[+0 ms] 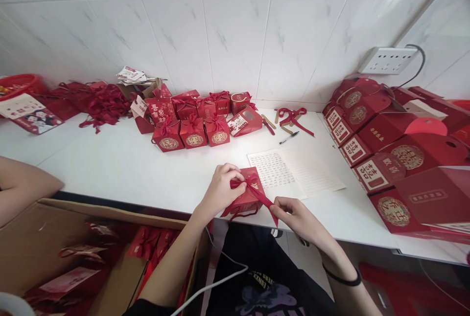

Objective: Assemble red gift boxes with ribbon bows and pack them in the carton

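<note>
A small red gift box [246, 203] sits at the table's front edge before me, with a red ribbon [265, 200] tied across its top. My left hand [224, 186] pinches the ribbon at its left loop, fingers closed over the box's upper left. Lower right of the box, my right hand [293, 213] grips the ribbon's loose tail between thumb and fingers and holds it out taut. Beneath and beside the box lies a handwritten sheet of paper [271, 171]. A red cord handle [244, 215] hangs at the box's near side.
Several finished red boxes [194, 132] stand in rows behind. Stacked larger red boxes [407, 159] line the right side. A pen [289, 137] and loose ribbon [299, 116] lie near the wall. A cardboard carton [47, 223] stands below left, beside another person's arm [27, 186].
</note>
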The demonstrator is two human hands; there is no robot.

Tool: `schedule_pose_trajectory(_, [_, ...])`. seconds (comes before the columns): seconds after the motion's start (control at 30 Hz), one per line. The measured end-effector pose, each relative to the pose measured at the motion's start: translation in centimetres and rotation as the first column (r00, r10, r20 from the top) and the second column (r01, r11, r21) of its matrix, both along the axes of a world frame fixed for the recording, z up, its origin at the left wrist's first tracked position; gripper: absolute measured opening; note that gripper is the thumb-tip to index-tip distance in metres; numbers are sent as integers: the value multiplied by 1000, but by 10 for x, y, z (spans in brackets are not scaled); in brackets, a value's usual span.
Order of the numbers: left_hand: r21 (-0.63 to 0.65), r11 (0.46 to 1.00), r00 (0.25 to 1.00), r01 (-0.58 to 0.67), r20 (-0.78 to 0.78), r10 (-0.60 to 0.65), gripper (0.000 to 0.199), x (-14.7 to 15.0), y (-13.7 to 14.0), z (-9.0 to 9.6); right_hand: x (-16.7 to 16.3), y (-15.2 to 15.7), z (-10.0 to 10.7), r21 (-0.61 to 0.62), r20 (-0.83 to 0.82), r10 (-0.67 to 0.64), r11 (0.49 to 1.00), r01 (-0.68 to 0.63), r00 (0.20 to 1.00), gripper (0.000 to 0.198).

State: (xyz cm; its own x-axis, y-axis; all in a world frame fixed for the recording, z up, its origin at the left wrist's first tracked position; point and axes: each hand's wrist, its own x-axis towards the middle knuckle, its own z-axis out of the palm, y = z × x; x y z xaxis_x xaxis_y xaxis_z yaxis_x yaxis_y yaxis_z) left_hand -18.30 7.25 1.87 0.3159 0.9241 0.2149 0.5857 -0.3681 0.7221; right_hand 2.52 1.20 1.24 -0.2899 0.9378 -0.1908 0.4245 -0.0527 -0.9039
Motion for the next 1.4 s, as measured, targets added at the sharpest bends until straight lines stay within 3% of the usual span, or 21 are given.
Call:
schedule_pose_trajectory(0.13, [-9,1000,1000,-4,0,4,2,0,2,-2,17,-2,6,-46,68,33,998,-30,997,41])
schedule_pose_trajectory(0.3, [-33,999,1000,3,8,-3,4,-1,3,1,43,15,11,-88,163,177,982,-165,970,43])
schedule_pose_trajectory(0.4, [-40,998,998,42,46,-40,9,-5,2,4,43,38,14,106,96,-17,994,7,995,47])
schedule_pose_trajectory(0.47, [-30,997,989,65,136,-60,16,-9,0,4,30,53,15,229,42,-163,962,149,986,49])
schedule_pose_trajectory(0.53, [-30,999,974,38,224,-30,20,-14,-2,2,10,64,15,274,15,-171,948,161,985,49])
schedule_pose_trajectory(0.63, [-63,995,969,-78,229,90,16,-19,-5,-4,-20,69,12,257,-13,-109,960,109,994,46])
schedule_pose_trajectory(0.77, [-68,981,957,-181,219,192,14,-15,-7,-9,-39,66,5,190,-127,-176,962,198,976,40])
schedule_pose_trajectory(0.97, [-73,931,917,-357,162,365,24,-1,-13,-6,-48,54,-8,215,-256,-353,887,409,900,41])
schedule_pose_trajectory(1.2, [-150,900,911,-409,-12,412,23,5,-19,-6,-54,48,-19,161,-380,-430,841,516,819,46])
schedule_pose_trajectory(1.4, [-176,891,906,-419,-25,422,22,6,-18,-6,-51,48,-22,78,-436,-429,857,509,791,51])
